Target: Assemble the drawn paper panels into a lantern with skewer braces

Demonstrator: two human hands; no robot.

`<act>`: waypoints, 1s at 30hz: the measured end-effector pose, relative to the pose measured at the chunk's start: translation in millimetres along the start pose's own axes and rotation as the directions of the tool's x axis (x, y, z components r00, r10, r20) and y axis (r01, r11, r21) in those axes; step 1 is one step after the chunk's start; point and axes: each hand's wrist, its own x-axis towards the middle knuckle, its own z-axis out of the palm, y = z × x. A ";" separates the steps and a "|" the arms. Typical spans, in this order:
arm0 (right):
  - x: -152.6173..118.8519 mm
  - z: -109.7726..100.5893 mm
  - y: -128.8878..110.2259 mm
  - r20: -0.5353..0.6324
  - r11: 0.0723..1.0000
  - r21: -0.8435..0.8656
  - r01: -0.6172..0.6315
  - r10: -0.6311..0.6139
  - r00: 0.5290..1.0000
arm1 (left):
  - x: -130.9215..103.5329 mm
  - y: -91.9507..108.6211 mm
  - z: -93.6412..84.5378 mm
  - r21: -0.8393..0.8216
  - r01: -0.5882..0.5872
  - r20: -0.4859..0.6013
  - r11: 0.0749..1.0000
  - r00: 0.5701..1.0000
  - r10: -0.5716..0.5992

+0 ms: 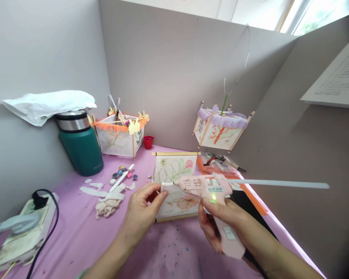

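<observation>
My right hand is wrapped round the handle of a pink glue gun with a green light lit and a long white glue stick out of its back. The gun's nozzle points left, at the upper edge of a white panel with a drawn orange flower. My left hand pinches that panel's upper left corner between thumb and fingers. Behind it stands another panel with green leaves and a pink flower, a wooden stick along its top. Whether the two panels are joined is hard to see.
Left stand a green bottle, a power strip and paper scraps. Farther back are an orange-fringed paper box, a red cup and a hanging purple-fringed lantern. Tools in plastic lie at right.
</observation>
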 end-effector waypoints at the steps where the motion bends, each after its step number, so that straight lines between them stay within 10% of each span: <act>1: -0.4 -1.1 0.3 -0.005 1.000 0.000 -0.006 0.006 1.000 | 0.2 0.0 0.1 0.001 0.000 -0.003 1.000 1.000 0.000; 30: -18.3 -29.0 2.9 -0.115 0.999 0.010 0.050 -0.048 0.992 | 2.3 -0.7 -1.0 0.044 -0.012 -0.029 0.999 0.999 0.014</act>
